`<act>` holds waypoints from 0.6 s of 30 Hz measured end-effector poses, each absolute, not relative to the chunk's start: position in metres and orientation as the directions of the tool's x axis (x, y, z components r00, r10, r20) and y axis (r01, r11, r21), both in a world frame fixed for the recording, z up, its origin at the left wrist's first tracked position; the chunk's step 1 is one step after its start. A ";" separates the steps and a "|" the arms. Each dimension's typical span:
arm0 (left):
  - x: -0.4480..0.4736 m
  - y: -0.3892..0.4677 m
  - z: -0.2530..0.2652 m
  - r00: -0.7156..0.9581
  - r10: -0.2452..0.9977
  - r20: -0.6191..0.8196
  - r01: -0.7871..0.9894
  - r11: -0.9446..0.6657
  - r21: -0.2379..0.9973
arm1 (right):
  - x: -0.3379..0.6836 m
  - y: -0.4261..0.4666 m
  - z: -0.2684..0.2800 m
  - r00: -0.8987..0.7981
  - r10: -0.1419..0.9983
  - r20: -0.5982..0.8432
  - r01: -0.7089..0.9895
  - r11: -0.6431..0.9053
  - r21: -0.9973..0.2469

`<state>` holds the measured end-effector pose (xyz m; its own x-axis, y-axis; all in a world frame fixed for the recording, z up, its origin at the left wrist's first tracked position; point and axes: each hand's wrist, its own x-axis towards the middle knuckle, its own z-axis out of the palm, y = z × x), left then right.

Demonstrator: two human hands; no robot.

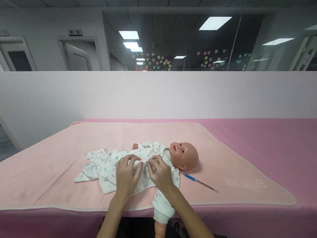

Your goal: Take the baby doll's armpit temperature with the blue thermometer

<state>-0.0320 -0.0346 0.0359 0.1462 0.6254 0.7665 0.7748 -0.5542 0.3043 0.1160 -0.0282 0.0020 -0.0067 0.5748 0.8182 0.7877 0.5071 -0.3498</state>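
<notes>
Pink cloth is topped by a peach blanket, where a doll is laid in a printed outfit, its front touched by left hand and right hand, any grip indiscernible; a blue-ended stick is set nearby.

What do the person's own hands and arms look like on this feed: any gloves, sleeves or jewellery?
Left hand and right hand are ungloved, with no rings or markings discernible. Both forearms are slender and sleeveless as far as they show, without watch, bracelet or cables.
</notes>
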 end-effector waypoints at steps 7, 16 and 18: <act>-0.051 -0.028 0.028 0.303 0.784 0.541 0.707 -0.566 0.424 | 0.115 -0.021 -0.003 -0.032 0.633 0.773 0.841 0.435 -0.322; -0.056 -0.027 0.009 0.228 0.766 0.601 0.675 -0.569 0.469 | 0.096 -0.032 0.010 -0.260 0.621 0.739 0.864 0.492 -0.110; -0.055 -0.027 0.008 0.223 0.770 0.598 0.664 -0.569 0.486 | 0.087 -0.034 0.014 -0.346 0.635 0.691 0.821 0.561 -0.104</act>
